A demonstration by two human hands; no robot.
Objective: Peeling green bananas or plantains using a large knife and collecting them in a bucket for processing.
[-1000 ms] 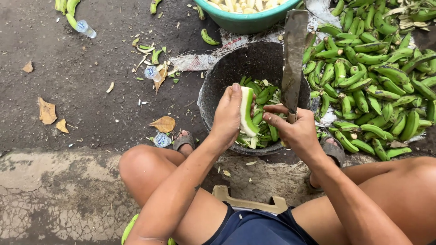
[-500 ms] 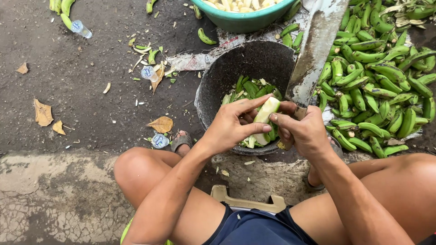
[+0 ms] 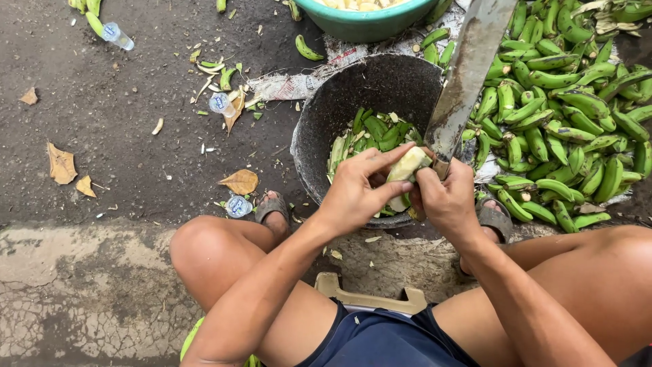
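My left hand (image 3: 356, 190) grips a pale, partly peeled banana (image 3: 406, 167) over a dark grey bucket (image 3: 339, 102) that holds green peels (image 3: 370, 132). My right hand (image 3: 445, 197) is closed on the handle of a large knife, and its thumb presses on the banana. The long grey blade (image 3: 465, 71) points up and away from me. Both hands touch the banana above the bucket's near rim.
A big heap of green bananas (image 3: 570, 115) lies to the right on newspaper. A teal basin (image 3: 367, 24) of peeled fruit stands behind the bucket. Peels, dry leaves (image 3: 239, 181) and small plastic cups (image 3: 221, 102) litter the dark ground on the left. I sit on a low stool (image 3: 370, 295).
The green skin has come off the banana, which now shows pale flesh. Both hands have closed in on it and the knife blade has tilted up to the right.
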